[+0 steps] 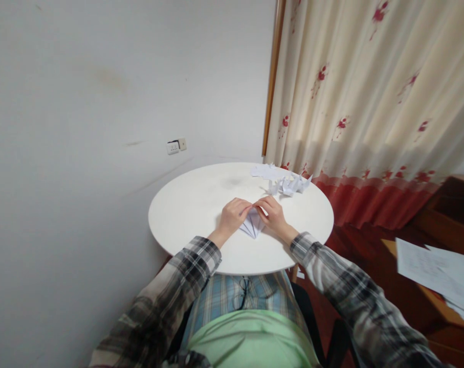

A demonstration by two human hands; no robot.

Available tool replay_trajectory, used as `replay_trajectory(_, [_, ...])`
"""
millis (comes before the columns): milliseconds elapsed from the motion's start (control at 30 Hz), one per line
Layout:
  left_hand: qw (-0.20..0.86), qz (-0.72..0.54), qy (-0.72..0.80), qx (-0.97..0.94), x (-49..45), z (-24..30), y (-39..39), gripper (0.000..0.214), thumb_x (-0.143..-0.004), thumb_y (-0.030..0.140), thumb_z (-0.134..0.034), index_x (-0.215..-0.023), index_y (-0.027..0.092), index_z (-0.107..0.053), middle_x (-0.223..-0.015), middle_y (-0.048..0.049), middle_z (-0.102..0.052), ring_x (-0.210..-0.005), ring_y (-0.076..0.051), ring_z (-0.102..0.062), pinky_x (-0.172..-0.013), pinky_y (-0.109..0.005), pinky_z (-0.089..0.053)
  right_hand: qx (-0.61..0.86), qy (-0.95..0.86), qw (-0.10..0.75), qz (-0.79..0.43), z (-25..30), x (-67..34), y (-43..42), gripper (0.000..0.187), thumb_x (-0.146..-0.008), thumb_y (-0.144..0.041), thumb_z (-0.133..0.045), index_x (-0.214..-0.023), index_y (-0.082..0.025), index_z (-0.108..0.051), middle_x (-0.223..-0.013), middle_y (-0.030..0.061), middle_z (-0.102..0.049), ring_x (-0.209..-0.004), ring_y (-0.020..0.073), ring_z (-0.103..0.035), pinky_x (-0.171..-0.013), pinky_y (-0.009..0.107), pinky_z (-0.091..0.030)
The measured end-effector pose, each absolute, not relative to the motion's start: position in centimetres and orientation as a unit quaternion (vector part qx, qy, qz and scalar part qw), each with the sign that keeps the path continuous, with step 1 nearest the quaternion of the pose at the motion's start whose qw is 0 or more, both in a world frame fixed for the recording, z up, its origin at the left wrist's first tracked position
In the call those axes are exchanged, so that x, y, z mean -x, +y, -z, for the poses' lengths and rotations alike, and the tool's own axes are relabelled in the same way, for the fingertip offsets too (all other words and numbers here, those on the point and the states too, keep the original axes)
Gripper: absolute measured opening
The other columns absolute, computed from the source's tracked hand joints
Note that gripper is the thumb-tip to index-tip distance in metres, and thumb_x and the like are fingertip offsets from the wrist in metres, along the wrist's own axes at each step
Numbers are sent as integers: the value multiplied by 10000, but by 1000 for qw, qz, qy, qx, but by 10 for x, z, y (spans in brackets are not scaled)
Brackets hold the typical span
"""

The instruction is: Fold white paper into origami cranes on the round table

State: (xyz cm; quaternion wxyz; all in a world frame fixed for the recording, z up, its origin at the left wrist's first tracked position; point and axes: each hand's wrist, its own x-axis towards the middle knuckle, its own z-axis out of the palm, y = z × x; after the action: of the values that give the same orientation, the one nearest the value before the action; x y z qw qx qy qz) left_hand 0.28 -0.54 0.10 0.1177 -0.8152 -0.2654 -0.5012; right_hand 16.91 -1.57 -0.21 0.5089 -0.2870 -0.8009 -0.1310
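A folded sheet of white paper with creases fanning toward a near point lies on the round white table. My left hand pinches its far edge from the left, thumb and fingers together. From the right, my right hand pinches the same far edge, its fingertips nearly meeting those of the left. The fingers hide the upper part of the paper. Just beyond my right hand sit several folded white paper figures with pointed tips, close together.
More white paper lies at the table's far edge. A wall with a socket borders the left side. A patterned curtain hangs behind on the right. Loose written sheets rest on wooden furniture at the right.
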Motion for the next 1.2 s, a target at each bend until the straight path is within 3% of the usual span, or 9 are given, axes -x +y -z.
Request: replay_trajectory(1200, [35, 322, -458, 828, 9, 8, 10, 153, -808, 237, -513, -810, 199, -661, -812, -42, -656, -792, -188, -569, -695, -293, -433, 330, -761, 544, 127, -1, -171, -16, 146, -844, -158, -424, -843, -194, -566, -809, 57, -559, -791, 173, -513, -702, 311, -423])
